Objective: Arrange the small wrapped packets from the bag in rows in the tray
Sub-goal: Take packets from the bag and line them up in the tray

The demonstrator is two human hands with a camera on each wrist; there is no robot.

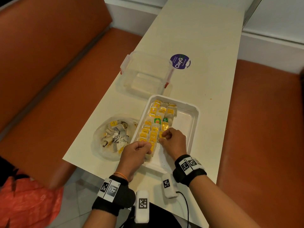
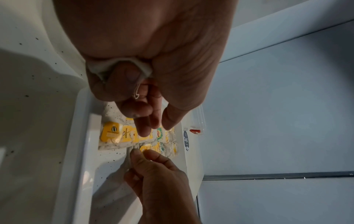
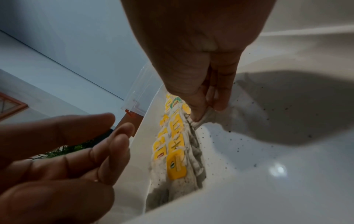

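Observation:
A white tray point(image 1: 189, 116) on the table holds three rows of small white packets point(image 1: 156, 122) with yellow tags and a couple of green ones. To its left lies a clear plastic bag point(image 1: 113, 135) with more packets inside. My right hand point(image 1: 164, 135) is in the tray and pinches a packet point(image 3: 203, 119) at the near end of the right-hand row. My left hand point(image 1: 144, 148) hovers over the tray's near left part. Its curled fingers keep a white packet point(image 2: 118, 66) tucked in the palm. The tray's right half is bare, with dark specks.
Beyond the tray stands a clear plastic container point(image 1: 144, 74) with red clips, next to a round purple sticker point(image 1: 180, 61). Orange bench seats point(image 1: 263, 129) flank the narrow cream table point(image 1: 213, 79). A red bag point(image 1: 29, 203) lies at the lower left.

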